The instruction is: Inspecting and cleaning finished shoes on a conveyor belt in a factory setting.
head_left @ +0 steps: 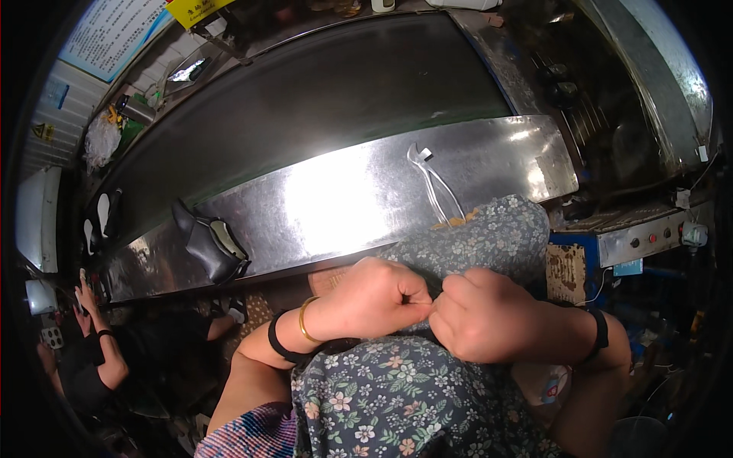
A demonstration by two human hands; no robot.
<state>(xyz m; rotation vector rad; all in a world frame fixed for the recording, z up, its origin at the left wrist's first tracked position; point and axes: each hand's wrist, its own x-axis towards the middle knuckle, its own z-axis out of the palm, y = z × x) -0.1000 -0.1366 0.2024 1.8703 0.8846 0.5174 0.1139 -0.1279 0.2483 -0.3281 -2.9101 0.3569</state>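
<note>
My left hand [380,298] and my right hand [479,314] meet at the fingertips in front of me. Both are closed in a pinch, and whatever lies between the fingers is too small or hidden to make out. Just beyond them a dark floral cloth [489,233] spreads over the near edge of the metal worktop. Pincer pliers [429,179] lie on the worktop, their handle ends close to this cloth. Farther left rests a black ankle boot [210,248], tipped on its side. Below my hands is the floral apron [382,397] I wear.
The shiny metal worktop [267,202] borders a dark conveyor belt [343,84]. More shoes [107,214] sit at the far left, where a co-worker's arm [111,351] reaches up. To the right stands a machine control box [641,240] with buttons.
</note>
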